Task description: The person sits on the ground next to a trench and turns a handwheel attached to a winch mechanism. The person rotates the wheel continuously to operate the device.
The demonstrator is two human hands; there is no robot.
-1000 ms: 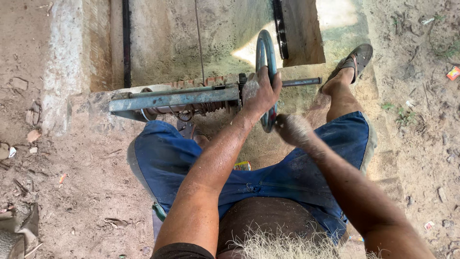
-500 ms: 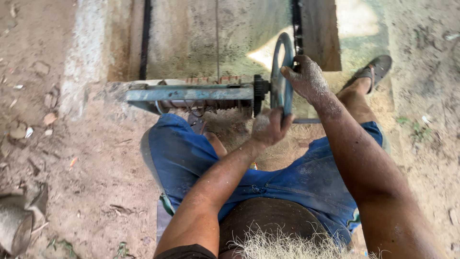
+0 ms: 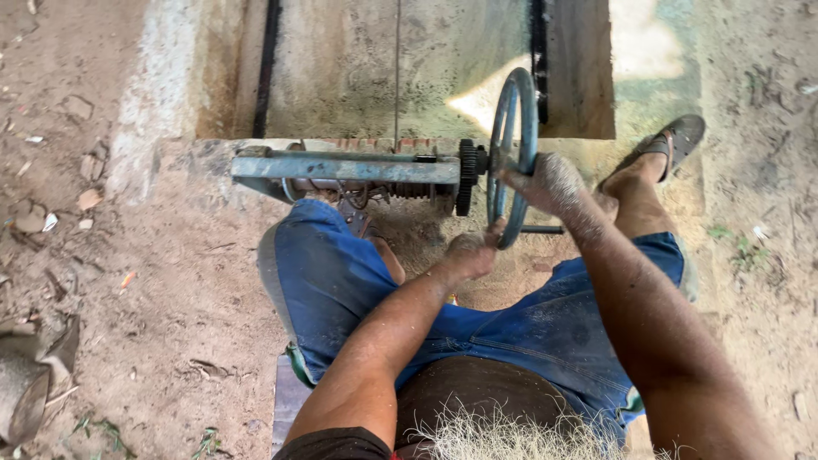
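Note:
A blue metal hand wheel (image 3: 512,119) stands upright on a shaft with a black gear (image 3: 466,176) and a blue-grey metal frame (image 3: 345,168). My left hand (image 3: 473,252) grips the wheel's lower rim. My right hand (image 3: 550,182), dusty with sand, grips the rim at its right side, higher up. I sit with blue denim shorts (image 3: 332,281) and legs spread around the machine.
A concrete channel (image 3: 375,68) with two black rails runs away behind the machine. My right foot wears a sandal (image 3: 673,140). Sandy ground with stones lies on both sides. A grey crumpled object (image 3: 25,383) sits at the lower left.
Both hands have shifted around the wheel rim: the right went from bottom to top and has come down the right side, the left went from top to the bottom.

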